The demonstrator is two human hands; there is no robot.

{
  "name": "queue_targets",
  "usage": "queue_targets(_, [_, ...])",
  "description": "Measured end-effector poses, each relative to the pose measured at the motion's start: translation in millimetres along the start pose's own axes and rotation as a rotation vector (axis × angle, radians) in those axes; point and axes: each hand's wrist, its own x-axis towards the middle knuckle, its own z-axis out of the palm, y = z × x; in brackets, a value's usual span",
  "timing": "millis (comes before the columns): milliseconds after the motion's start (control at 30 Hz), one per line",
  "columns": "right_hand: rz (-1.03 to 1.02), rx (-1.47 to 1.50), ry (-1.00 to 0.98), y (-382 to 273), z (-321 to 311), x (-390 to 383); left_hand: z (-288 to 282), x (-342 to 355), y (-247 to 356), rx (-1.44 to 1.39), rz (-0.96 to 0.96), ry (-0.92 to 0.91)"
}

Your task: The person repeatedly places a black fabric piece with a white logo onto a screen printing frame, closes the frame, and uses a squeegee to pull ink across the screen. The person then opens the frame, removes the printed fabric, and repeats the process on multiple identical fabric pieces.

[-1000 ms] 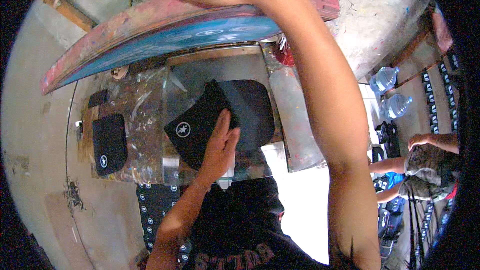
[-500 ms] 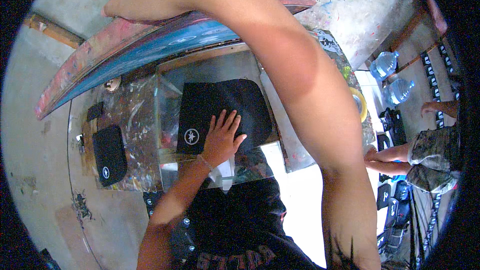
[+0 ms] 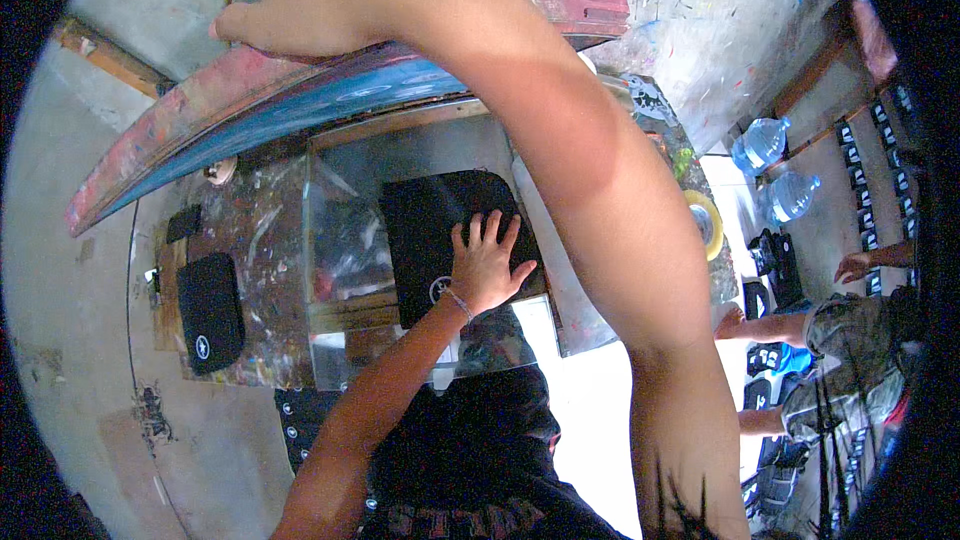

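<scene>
While the frame (image 3: 330, 90) is raised on its hinge above the bench (image 3: 250, 240), the work looks to be at the laying-up step: a black pad (image 3: 430, 230) is being seated on the clear platen (image 3: 350, 230) before printing. Well left of the platen, a second pad (image 3: 210, 312) lies flat on the paint-spattered bench, untouched. On the platen itself, the left hand (image 3: 487, 268) rests palm down on the near right part of the black pad, fingers (image 3: 480, 232) spread wide and flat, gripping nothing, only pressing the cloth smooth. Above the platen, the right hand (image 3: 300, 5) is on the upper edge of the frame, fingers (image 3: 240, 35) curled over its rim and seemingly holding it up; how tightly they close cannot be told. Well right of the platen, a tape roll (image 3: 705, 223) sits at the bench's edge, two water bottles (image 3: 775, 170) stand on the floor, and another person (image 3: 850, 360) crouches among more black pieces. I judge the next move calls for the left hand to come clear of the pad, with the pad left square, before the frame is lowered evenly onto it.
</scene>
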Motion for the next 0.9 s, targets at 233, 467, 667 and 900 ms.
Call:
queue_targets(233, [0.274, 0.091, -0.197, -16.4, -22.0, 15.0, 7.0, -6.4, -16.5, -0.031, 0.051, 0.081])
queue_targets(467, [0.037, 0.026, -0.051, -6.3, -10.8, 7.3, -3.3, -11.1, -25.0, -0.092, 0.074, 0.115])
queue_targets(667, [0.112, -0.025, -0.216, -2.9, -11.6, 21.6, -28.6, 7.8, 28.4, -0.313, 0.234, 0.312])
queue_targets(900, [0.081, -0.142, -0.061, -7.7, 6.6, 14.4, -18.4, -19.3, 48.3, -0.321, 0.476, 0.304])
